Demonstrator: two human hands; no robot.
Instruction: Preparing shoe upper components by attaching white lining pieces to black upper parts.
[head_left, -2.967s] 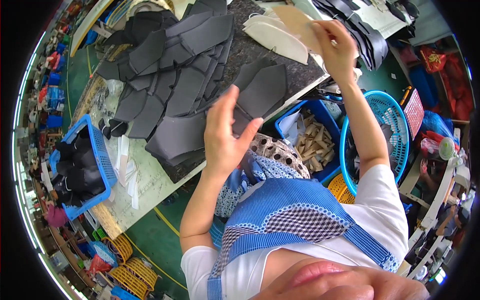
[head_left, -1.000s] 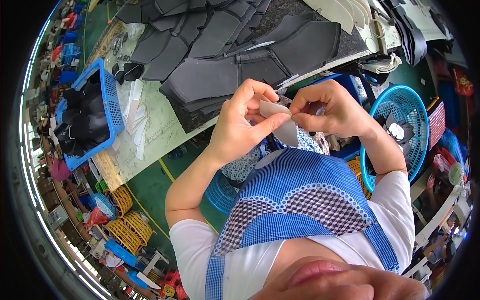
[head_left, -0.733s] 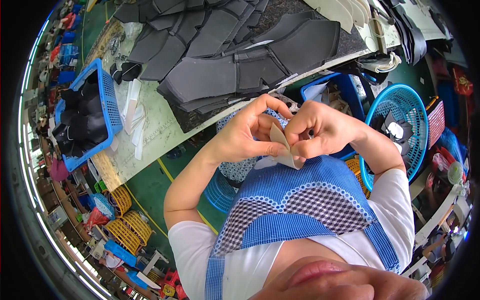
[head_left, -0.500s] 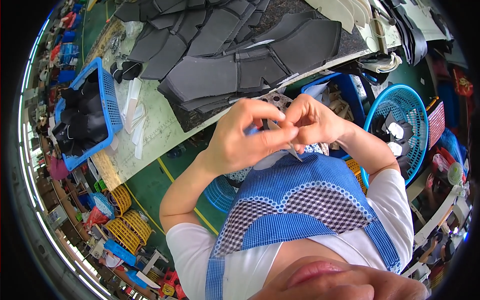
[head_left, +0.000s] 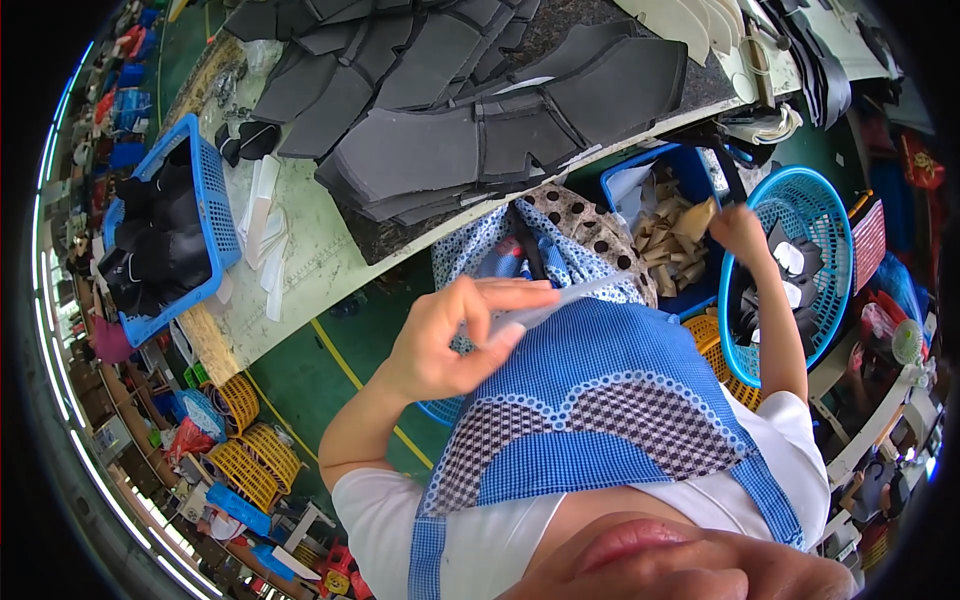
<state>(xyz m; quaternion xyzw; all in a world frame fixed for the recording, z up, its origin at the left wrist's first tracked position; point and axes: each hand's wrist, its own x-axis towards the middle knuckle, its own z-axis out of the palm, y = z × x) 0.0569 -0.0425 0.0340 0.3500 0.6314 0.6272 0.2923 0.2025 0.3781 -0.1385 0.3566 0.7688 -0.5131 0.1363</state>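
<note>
My left hand (head_left: 440, 345) pinches a thin, pale, translucent sheet piece (head_left: 555, 308) between thumb and fingers, in front of the blue checked apron. The piece points up and to the right. Out to the right, my right hand (head_left: 738, 232) is over the edge of a deep blue bin (head_left: 708, 290), slightly blurred, its fingers closed. At its fingertips is a beige scrap (head_left: 695, 218), which it appears to grip. More curled beige scraps (head_left: 662, 232) lie in that bin.
Stacked dark grey foam-like panels (head_left: 410, 150) cover the table (head_left: 310, 270). White strips (head_left: 262, 230) lie left of them, beside a blue basket (head_left: 212, 200) of black pieces. A round light-blue basket (head_left: 838, 230) with black and white pieces stands at right. Yellow baskets (head_left: 258, 465) are at lower left.
My hands were together in front of the chest and have parted. The right moved right to the bin with the beige scrap; the left moved slightly left and down, keeping the pale sheet piece.
</note>
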